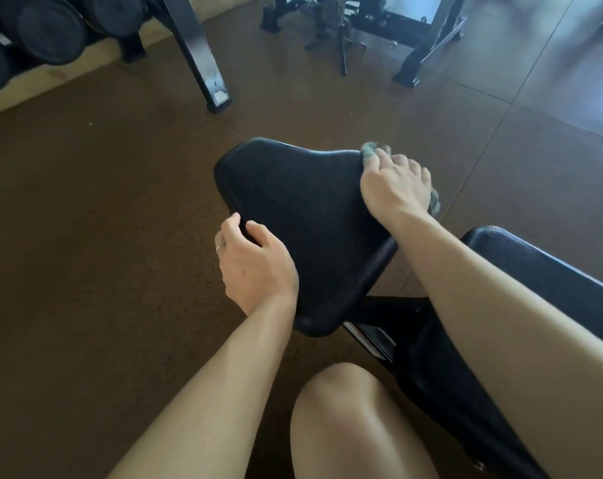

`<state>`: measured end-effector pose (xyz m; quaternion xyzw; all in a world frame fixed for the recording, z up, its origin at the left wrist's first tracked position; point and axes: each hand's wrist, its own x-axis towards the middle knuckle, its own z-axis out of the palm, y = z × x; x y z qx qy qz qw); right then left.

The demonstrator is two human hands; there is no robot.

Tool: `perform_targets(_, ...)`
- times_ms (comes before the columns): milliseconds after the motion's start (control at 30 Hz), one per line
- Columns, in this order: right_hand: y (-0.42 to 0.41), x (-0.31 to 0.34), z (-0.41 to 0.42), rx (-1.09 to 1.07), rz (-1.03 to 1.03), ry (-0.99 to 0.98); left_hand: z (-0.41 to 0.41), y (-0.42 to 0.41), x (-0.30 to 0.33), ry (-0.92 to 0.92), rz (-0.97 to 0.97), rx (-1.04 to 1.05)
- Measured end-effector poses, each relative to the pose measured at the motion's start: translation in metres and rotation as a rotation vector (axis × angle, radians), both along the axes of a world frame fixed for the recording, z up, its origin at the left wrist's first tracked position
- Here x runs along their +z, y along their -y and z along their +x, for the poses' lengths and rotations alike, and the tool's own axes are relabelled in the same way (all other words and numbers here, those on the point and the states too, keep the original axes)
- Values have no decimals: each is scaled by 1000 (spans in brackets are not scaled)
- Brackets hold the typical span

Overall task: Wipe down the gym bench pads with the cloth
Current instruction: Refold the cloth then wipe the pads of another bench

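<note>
Right hand (393,186), cloth (370,149), seat pad (293,209)

Head view, steeply downward, seemingly close.

Brown rubber floor (85,236), dumbbell rack (34,32), black machine frames (414,25) behind.
</note>
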<state>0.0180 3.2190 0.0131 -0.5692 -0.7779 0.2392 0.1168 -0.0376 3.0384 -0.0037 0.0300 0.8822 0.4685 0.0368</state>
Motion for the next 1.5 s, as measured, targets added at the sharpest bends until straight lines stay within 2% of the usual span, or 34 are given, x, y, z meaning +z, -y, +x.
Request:
perform_targets(133, 6, 8, -61, 433, 78, 136, -1, 0, -1, 2, 5, 2)
perform_targets(233, 40, 4, -102, 636, 180, 148, -2, -1, 2, 21, 4, 17)
perform_targets(333, 64, 3, -96, 803, 159, 150, -2, -2, 3, 24, 19, 27)
perform_targets(433, 76, 6, -50, 906, 146, 132, -1, -1, 4, 35, 38, 31)
perform_targets(567, 85, 8, 15, 930, 142, 163, 2, 1, 8, 56, 74, 42)
perform_targets(633, 82, 9, 21, 938, 155, 184, 2, 1, 9, 81, 91, 44)
perform_targets(900, 56, 9, -94, 1033, 219, 196, 1, 0, 6, 111, 90, 36)
perform_targets(1067, 72, 2, -90, 1102, 284, 150, 1, 1, 8, 114, 117, 46)
perform_targets(1167, 60, 5, -100, 1148, 252, 153, 0, 0, 9, 111, 110, 49)
perform_targets(1333, 33, 12, -138, 1019, 215, 166, -2, -1, 7, 134, 137, 69)
perform_targets(1500, -18, 19, -113, 737, 86, 243, 1, -2, 6, 107, 127, 65)
